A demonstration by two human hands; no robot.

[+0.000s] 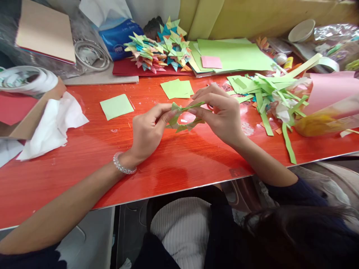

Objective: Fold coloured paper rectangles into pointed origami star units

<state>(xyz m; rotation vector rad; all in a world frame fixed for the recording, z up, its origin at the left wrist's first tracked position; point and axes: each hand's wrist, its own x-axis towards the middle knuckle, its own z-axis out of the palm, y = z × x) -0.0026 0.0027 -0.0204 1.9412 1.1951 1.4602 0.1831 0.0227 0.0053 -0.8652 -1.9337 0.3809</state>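
Observation:
Between both hands, above the red tabletop, I hold a green folded-paper ring [182,128] with pointed segments and an open middle. My left hand [150,129], with a clear beaded bracelet at the wrist, pinches its left end between thumb and fingers. On the other side my right hand [220,110] grips the upper right part, thumb below and fingers above. Fingers cover part of the ring there. Beyond the hands lie green paper squares [175,89], overlapping. A single pale green square [116,106] rests left of them.
Finished-looking paper stars [148,52] and green sheets [238,56] sit at the back. Green paper strips [263,91] pile up on the right by a pink paper roll [331,89]. White tissue [54,123] and tape rolls [28,78] are at left. The table's front edge [179,190] runs before me.

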